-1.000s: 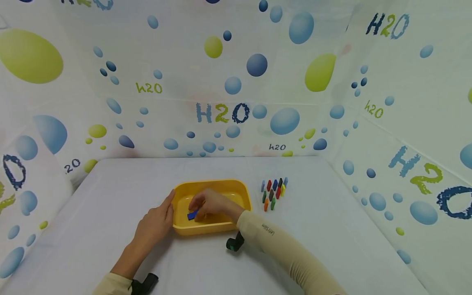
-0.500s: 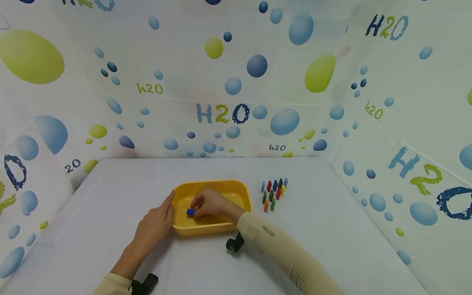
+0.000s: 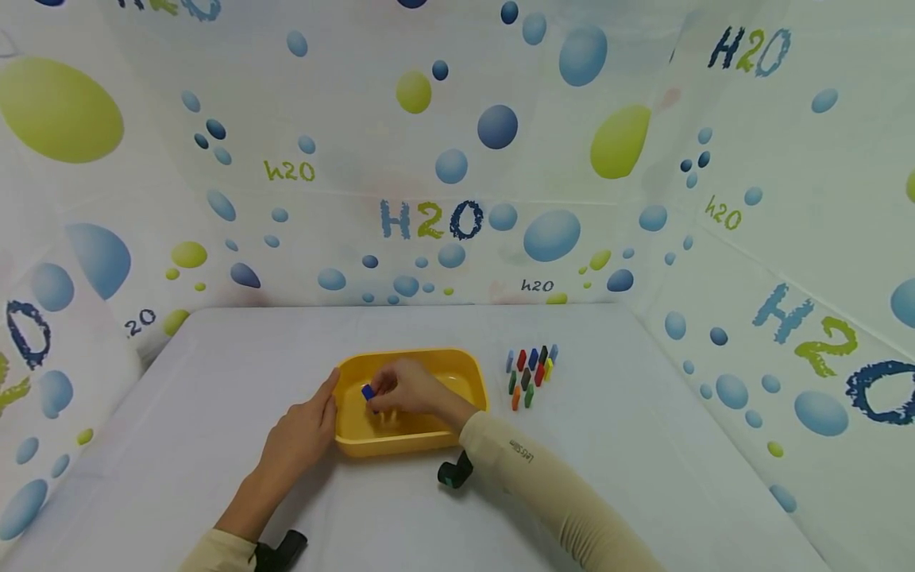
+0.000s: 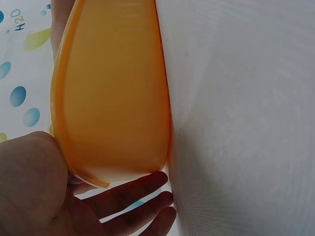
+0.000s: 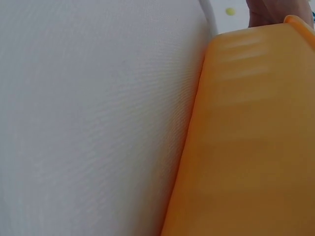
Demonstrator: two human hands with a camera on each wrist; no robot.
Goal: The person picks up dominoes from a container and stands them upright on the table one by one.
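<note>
A yellow plastic tray (image 3: 411,446) sits on the white table. My left hand (image 3: 303,429) lies along its left end, fingers nearly straight against the outside wall; the left wrist view shows those fingers (image 4: 130,194) stretched past the end of the tray. Inside the tray, my right hand (image 3: 411,387) pinches a small blue block (image 3: 368,392) between thumb and fingertips, slightly above the tray floor. In the right wrist view, the tray's outer side (image 5: 251,137) fills much of the picture, and the right hand and the block are out of sight.
Right of the tray, several small coloured blocks stand upright in loose rows, among them a yellow block (image 3: 549,369) and an orange block (image 3: 515,398). A white cloth (image 3: 457,167) printed with bubbles and lettering surrounds the table (image 3: 608,469). Black wrist cameras sit on both wrists.
The right hand has risen a little inside the tray, taking the blue block up with it; the block has turned from lying flat to tilted. The left hand and the tray have stayed put.
</note>
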